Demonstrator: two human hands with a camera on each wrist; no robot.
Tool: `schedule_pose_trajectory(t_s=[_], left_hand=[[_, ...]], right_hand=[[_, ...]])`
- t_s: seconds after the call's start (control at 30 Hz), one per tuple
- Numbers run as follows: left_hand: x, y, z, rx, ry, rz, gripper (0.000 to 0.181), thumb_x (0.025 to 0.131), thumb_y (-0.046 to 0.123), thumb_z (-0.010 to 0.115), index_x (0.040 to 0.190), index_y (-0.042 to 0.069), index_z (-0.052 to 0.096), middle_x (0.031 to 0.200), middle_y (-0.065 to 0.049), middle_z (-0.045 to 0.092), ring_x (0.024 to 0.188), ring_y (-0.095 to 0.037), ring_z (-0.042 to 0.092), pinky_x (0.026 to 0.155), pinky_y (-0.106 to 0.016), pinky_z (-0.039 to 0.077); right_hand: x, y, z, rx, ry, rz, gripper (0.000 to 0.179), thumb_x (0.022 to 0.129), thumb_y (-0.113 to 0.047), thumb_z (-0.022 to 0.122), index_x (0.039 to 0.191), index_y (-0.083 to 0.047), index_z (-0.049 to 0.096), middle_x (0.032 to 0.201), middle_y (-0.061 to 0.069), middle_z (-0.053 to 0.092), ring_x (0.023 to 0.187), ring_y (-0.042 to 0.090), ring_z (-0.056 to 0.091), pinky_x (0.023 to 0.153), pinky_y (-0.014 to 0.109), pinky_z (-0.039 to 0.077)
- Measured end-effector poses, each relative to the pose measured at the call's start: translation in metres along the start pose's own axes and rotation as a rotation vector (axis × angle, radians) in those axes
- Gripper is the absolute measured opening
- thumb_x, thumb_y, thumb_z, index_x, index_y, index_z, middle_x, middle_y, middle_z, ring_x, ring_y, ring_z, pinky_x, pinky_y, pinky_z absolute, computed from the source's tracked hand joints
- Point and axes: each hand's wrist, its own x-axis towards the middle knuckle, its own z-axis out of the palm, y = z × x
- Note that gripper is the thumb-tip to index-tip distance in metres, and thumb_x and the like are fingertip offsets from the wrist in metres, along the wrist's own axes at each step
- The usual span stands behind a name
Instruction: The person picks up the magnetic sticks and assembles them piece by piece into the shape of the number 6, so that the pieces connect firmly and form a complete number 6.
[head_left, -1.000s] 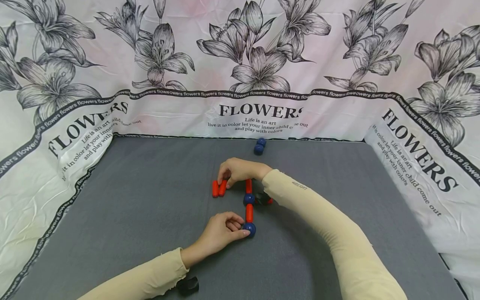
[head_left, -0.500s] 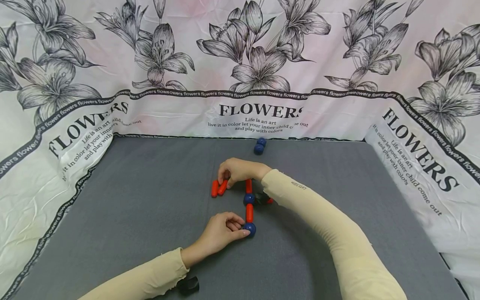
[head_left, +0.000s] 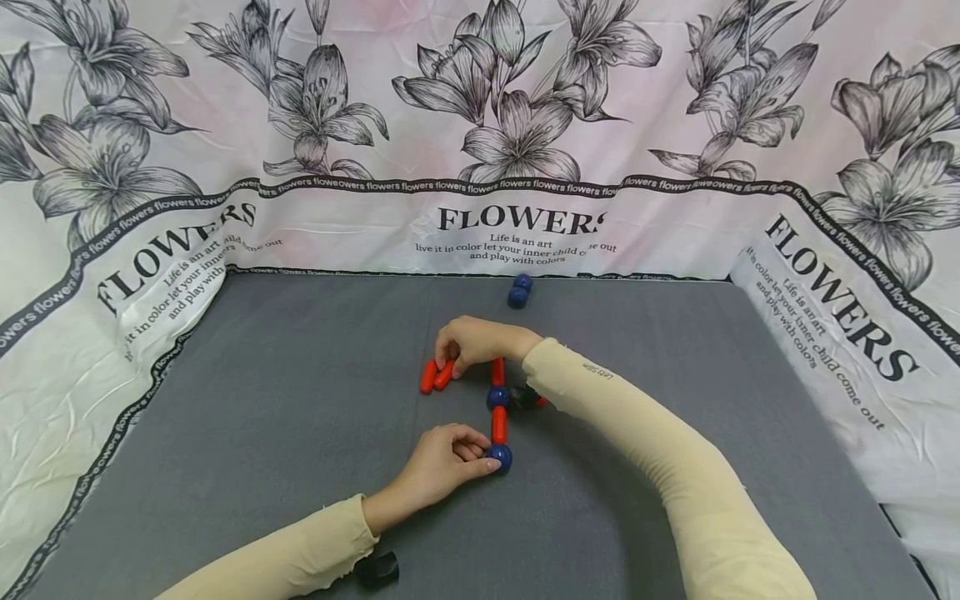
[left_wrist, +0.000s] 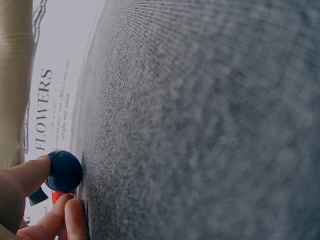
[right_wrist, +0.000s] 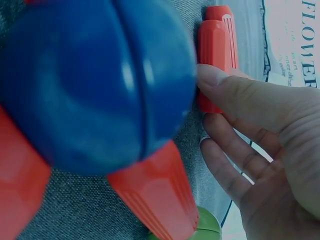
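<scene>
My left hand (head_left: 442, 468) pinches the blue ball (head_left: 499, 457) at the near end of a chain of parts. From this ball a red rod (head_left: 499, 425) runs to another blue ball (head_left: 497, 397), and a further red rod (head_left: 498, 372) continues beyond it, partly behind the right arm. Farther back, my right hand (head_left: 480, 340) pinches a loose red rod (right_wrist: 212, 50) between thumb and fingers. A second loose red rod (head_left: 427, 377) lies close along its left side. In the right wrist view, a blue ball (right_wrist: 100, 85) with red rods attached fills the foreground.
Two blue balls (head_left: 517, 297) sit near the back edge of the grey table (head_left: 300, 350). Part of a green ball (right_wrist: 206, 227) shows low in the right wrist view. Floral cloth (head_left: 345, 225) walls the back and sides. Black wrist-worn devices (head_left: 377, 569) show by both arms.
The two loose red rods by the right hand have shifted slightly left, and the pinched one has tilted a little. The left hand and the chain stay nearly still.
</scene>
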Motion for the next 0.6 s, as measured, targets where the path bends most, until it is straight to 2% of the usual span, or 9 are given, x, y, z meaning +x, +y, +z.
schedule_pose_trajectory(t_s=[0.33, 0.6], left_hand=[[0.0, -0.001, 0.0, 0.019, 0.002, 0.014, 0.027, 0.08, 0.027, 0.083, 0.096, 0.007, 0.074, 0.083, -0.003, 0.071, 0.068, -0.001, 0.059, 0.062, -0.017, 0.05], [0.0, 0.0, 0.001, 0.027, 0.008, 0.033, 0.028, 0.08, 0.027, 0.083, 0.096, 0.005, 0.074, 0.083, -0.005, 0.071, 0.069, -0.004, 0.06, 0.062, -0.016, 0.049]], right_hand=[[-0.005, 0.0, 0.0, 0.044, 0.03, 0.041, 0.018, 0.079, -0.012, 0.083, 0.091, -0.017, 0.072, 0.093, -0.001, 0.07, 0.086, 0.01, 0.062, 0.075, 0.021, 0.052], [-0.012, 0.002, -0.004, 0.096, 0.085, 0.041, 0.017, 0.078, -0.011, 0.083, 0.088, -0.02, 0.072, 0.088, -0.004, 0.072, 0.083, 0.009, 0.065, 0.075, 0.023, 0.054]])
